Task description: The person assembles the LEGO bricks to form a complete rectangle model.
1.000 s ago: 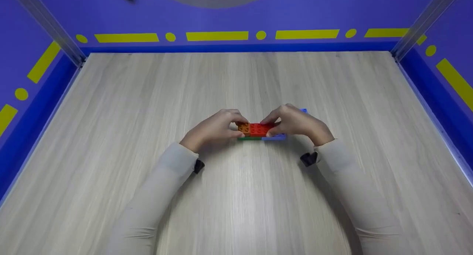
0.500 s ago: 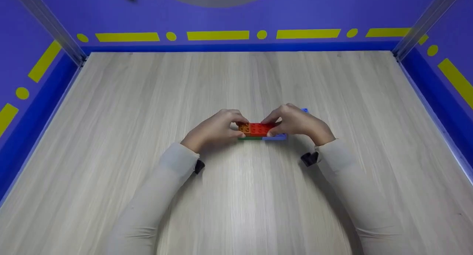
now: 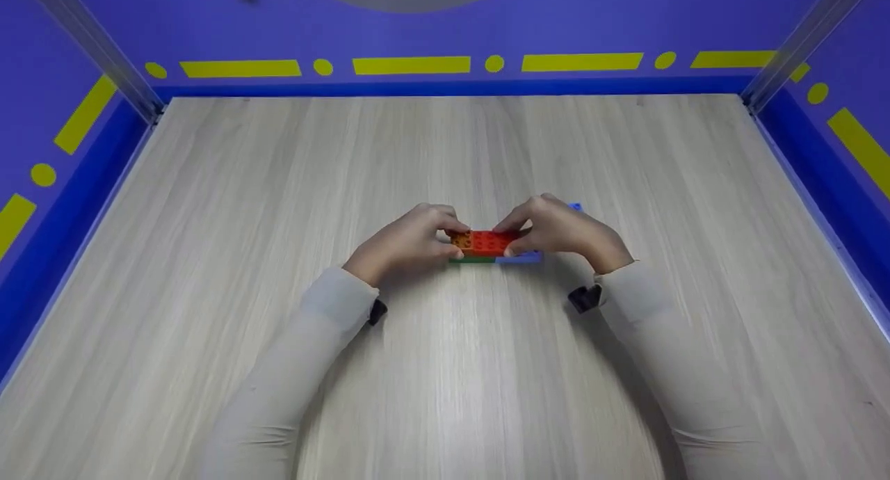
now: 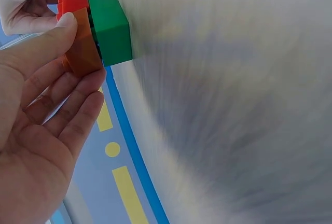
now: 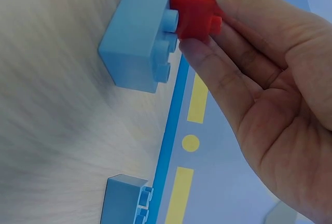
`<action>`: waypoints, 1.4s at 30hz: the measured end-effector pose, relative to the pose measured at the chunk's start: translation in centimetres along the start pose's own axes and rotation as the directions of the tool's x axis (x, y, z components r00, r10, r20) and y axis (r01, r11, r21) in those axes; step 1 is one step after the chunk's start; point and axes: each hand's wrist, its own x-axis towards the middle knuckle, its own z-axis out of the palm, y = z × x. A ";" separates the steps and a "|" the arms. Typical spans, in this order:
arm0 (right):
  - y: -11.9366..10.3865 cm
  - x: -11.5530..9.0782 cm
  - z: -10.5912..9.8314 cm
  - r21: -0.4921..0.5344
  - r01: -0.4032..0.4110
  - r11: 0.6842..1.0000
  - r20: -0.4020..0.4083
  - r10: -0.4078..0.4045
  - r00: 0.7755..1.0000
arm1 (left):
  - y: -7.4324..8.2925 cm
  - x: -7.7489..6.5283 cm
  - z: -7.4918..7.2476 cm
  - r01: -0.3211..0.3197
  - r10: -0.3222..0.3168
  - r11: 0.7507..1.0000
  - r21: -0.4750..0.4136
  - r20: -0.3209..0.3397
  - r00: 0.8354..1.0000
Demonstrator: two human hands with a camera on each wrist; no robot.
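My left hand (image 3: 410, 242) pinches an orange brick (image 4: 83, 50) between thumb and fingers. My right hand (image 3: 564, 229) grips the right end of a red brick (image 3: 485, 242), which stands end to end with the orange one. Below them lie a green brick (image 4: 110, 27) on the left and a light blue brick (image 5: 135, 37) on the right. In the left wrist view a narrow gap with studs shows between orange and green. Bare studs stick up at the blue brick's right end, beside the red brick. Fingers hide parts of both upper bricks.
Another blue brick (image 5: 124, 200) stands apart on the table, mostly hidden behind my right hand in the head view. The pale wooden table (image 3: 445, 369) is bounded by blue-purple walls (image 3: 417, 38) with yellow marks at the back and sides.
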 end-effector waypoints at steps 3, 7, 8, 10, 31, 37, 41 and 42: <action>-0.1 0.0 -0.1 -0.004 -0.002 1.000 -0.002 0.002 1.000 | 0.1 0.1 0.1 0.009 -0.009 1.000 0.002 -0.004 1.000; -0.1 -0.1 -0.1 -0.013 -0.005 1.000 0.000 0.005 1.000 | 0.1 0.1 0.2 0.022 -0.022 0.999 -0.024 -0.014 1.000; -0.2 -0.1 -0.1 -0.013 -0.005 1.000 0.000 0.005 1.000 | 0.1 0.1 0.3 0.025 -0.025 0.999 -0.027 -0.018 1.000; -0.2 -0.2 -0.2 -0.015 -0.008 1.000 0.002 0.008 1.000 | 0.1 0.1 0.4 0.030 -0.031 0.999 -0.032 -0.024 0.999; 0.0 -0.1 0.0 -0.018 -0.060 0.998 0.032 0.060 0.998 | 0.1 0.3 0.4 0.058 -0.059 0.998 -0.029 -0.038 0.998; 0.0 -0.2 -0.1 -0.035 -0.022 0.999 0.039 0.023 0.999 | 0.0 0.3 0.4 0.059 -0.060 0.998 -0.036 -0.041 0.997; 0.0 -0.2 -0.1 -0.053 0.032 0.998 0.035 -0.031 0.999 | -0.2 0.2 0.5 0.056 -0.058 0.997 -0.045 -0.047 0.997; 0.1 -0.3 -0.1 -0.059 0.045 0.997 0.034 -0.044 0.998 | -0.2 0.2 0.5 0.053 -0.056 0.997 -0.047 -0.049 0.997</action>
